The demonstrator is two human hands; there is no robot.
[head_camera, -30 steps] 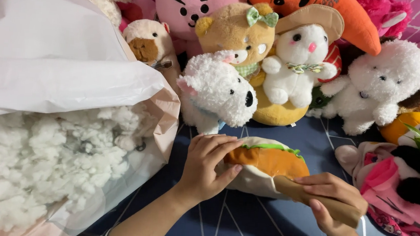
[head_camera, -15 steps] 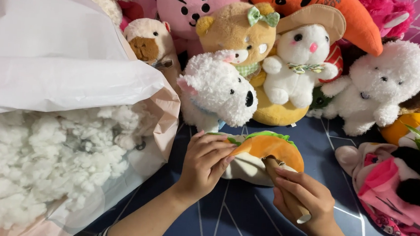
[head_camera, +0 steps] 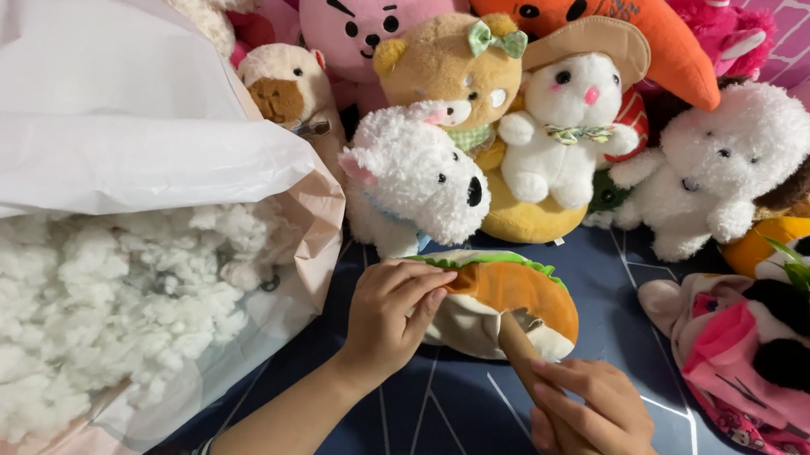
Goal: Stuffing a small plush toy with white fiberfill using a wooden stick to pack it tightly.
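- Head view: burger-shaped plush (head_camera: 505,298) lies at lower centre on the dark blue surface (head_camera: 447,433).
- Left hand (head_camera: 393,313) clamps its left edge, fingers curled over it.
- Right hand (head_camera: 592,416), lower right, is closed around a wooden stick (head_camera: 525,357) whose tip enters the plush.
- White fluffy dog plush (head_camera: 418,185) sits just behind.
- Open bag of white stuffing (head_camera: 81,298) fills the left.

Centre: burger-shaped plush (head_camera: 505,303) lies on the mat (head_camera: 466,425).
9 o'clock of the plush: left hand (head_camera: 393,313), touching its edge.
5 o'clock of the plush: right hand (head_camera: 592,416), around a wooden stick (head_camera: 546,397) whose tip meets the plush.
Far 9 o'clock: open bag (head_camera: 123,138) with stuffing (head_camera: 71,307) in it.
12 o'clock: fluffy dog toy (head_camera: 413,185), just behind the plush; row of soft toys (head_camera: 567,125) behind that.
3 o'clock: flat plush (head_camera: 751,361), apart from the hands.
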